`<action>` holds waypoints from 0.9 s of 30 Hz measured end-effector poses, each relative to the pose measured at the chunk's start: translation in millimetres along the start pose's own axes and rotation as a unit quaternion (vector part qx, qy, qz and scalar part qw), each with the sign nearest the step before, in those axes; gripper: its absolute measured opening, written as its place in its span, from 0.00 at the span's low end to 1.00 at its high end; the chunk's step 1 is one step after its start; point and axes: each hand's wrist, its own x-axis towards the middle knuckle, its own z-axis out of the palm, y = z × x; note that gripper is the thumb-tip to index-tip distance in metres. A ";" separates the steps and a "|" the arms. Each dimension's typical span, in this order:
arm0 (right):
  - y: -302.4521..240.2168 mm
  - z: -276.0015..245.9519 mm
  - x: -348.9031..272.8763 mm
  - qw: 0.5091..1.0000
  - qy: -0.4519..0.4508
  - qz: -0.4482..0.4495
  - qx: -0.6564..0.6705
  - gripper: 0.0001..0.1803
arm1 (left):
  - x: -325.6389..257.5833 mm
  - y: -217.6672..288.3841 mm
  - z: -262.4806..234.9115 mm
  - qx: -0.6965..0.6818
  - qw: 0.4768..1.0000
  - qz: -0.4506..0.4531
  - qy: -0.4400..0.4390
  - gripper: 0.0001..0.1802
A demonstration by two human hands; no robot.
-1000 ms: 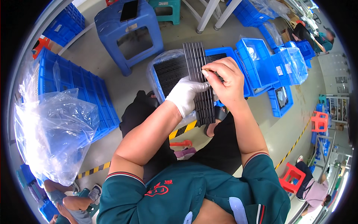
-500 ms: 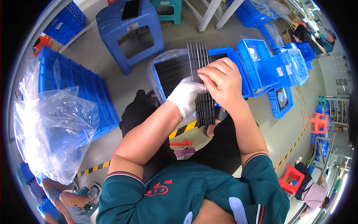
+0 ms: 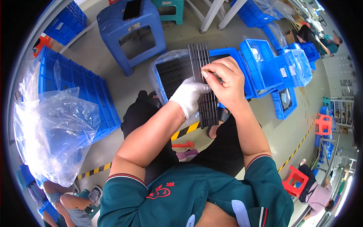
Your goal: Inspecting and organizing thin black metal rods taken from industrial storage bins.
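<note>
My left hand (image 3: 188, 96), in a white glove, grips a long black ridged tray (image 3: 202, 62) from its left side and holds it up over my lap. My bare right hand (image 3: 227, 81) rests on the tray's upper middle, fingertips pinched on a tiny part at its surface. Behind the tray sits a blue bin (image 3: 230, 56) lined with clear plastic and filled with a stack of similar black ridged trays (image 3: 172, 72).
A blue stool (image 3: 130, 26) with a dark phone on top stands ahead. Blue crates (image 3: 75, 90) and a clear plastic bag (image 3: 53, 128) lie on my left. More blue bins (image 3: 272, 64) sit to the right. Other people are at the lower left and right rims.
My right hand has shifted a little up the tray and its fingers have closed into a pinch. The tray and left hand have hardly moved.
</note>
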 end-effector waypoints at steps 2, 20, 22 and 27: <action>-1.2 -0.9 0.9 1.000 -0.003 -0.014 -0.014 0.06 | 0.0 -0.5 -0.2 0.001 1.000 0.001 0.001 0.09; -5.9 -8.3 -0.1 0.999 -0.004 0.028 0.032 0.07 | -5.9 5.4 5.4 -0.020 1.000 0.001 -0.022 0.13; -1.6 -6.6 -3.8 0.991 -0.028 0.089 0.092 0.07 | -6.0 6.7 5.3 -0.006 1.000 -0.006 -0.029 0.15; -2.1 -2.3 -2.6 0.987 -0.009 0.117 0.107 0.06 | -8.4 8.4 6.8 -0.008 1.000 0.011 -0.024 0.17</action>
